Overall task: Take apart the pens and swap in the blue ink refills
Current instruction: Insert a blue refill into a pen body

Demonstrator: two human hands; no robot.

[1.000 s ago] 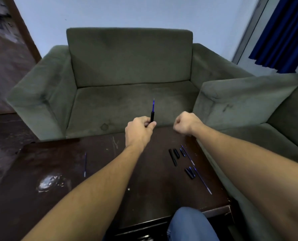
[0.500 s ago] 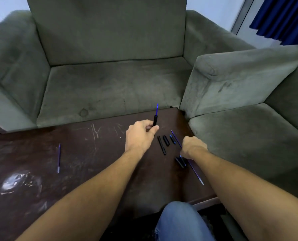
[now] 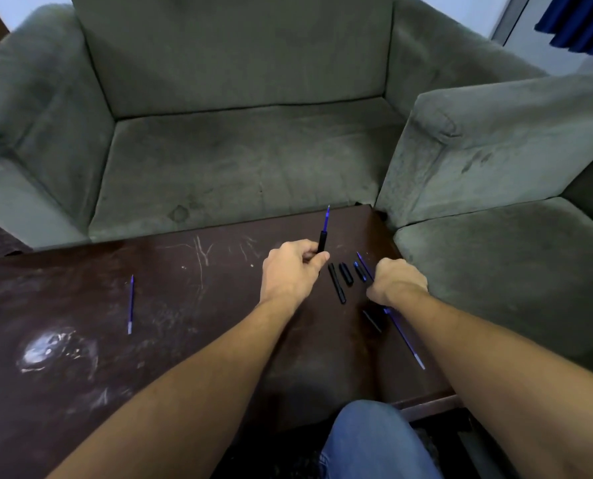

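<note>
The left hand (image 3: 293,269) is clenched around a black pen barrel (image 3: 321,240), held just above the far edge of a dark wooden table (image 3: 184,323). A blue ink refill (image 3: 327,217) sticks out of the barrel's top. Barrel and refill share one long axis, nearly upright, leaning slightly right, with the refill's tip pointing up and away toward the green sofa (image 3: 240,160) behind the table.

To the right of the left hand, the right hand (image 3: 397,281) is down at the table surface, fingers curled under. Whether it grips anything cannot be told from this view; it rests over a cluster of loose pen parts. Between the two hands lie a long black barrel piece (image 3: 336,283) and a shorter black cap (image 3: 346,274), side by side, both pointing away from the person. Just beside the right hand's knuckles is a small blue-tipped piece (image 3: 359,271). A second blue refill (image 3: 404,335) runs diagonally from under the right hand toward the table's near right corner. Far left of the left hand, well apart from everything, a third refill (image 3: 130,304) lies alone, roughly front to back.

These parts look light and rigid. The refills are thin and would likely bend or roll if pressed, so a fingertip pinch near the middle seems best. The smooth barrel is probably slippery and is better held around its full girth.
</note>
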